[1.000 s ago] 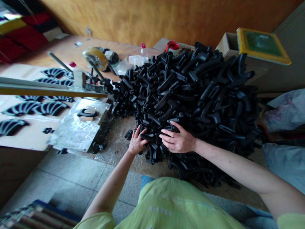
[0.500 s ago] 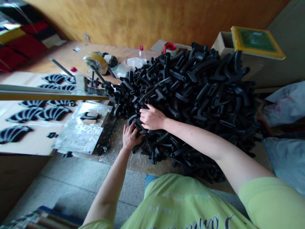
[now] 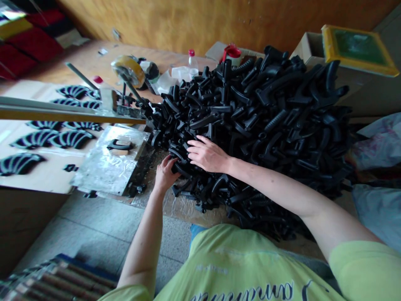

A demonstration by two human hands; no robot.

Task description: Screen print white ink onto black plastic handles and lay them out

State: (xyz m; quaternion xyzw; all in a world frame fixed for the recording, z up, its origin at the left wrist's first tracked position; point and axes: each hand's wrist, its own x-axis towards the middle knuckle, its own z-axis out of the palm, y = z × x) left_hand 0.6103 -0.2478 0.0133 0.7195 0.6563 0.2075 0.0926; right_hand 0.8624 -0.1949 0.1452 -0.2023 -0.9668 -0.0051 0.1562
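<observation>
A large heap of black plastic handle-like parts (image 3: 269,125) covers the bench in front of me. At its left edge, my left hand (image 3: 165,174) has its fingers curled round a curved black plastic part (image 3: 182,168). My right hand (image 3: 209,155) lies on the heap just right of it, palm down, with fingers stretched out and apart. Whether anything sits beneath that palm is hidden. Left of my hands, a single black handle (image 3: 120,144) rests on a small block on a plastic-wrapped plate (image 3: 102,165).
Fanned rows of black handles (image 3: 72,139) lie on cardboard at left. A long bar (image 3: 72,117) crosses above them. Behind stand a tape roll (image 3: 128,70), a red-capped bottle (image 3: 192,65) and a red tape dispenser (image 3: 232,52). A yellow-framed screen (image 3: 360,50) leans on a box at right.
My right hand has moved slightly right and its fingers have spread out. The left hand has shifted a little left with the part, and the camera view has turned slightly.
</observation>
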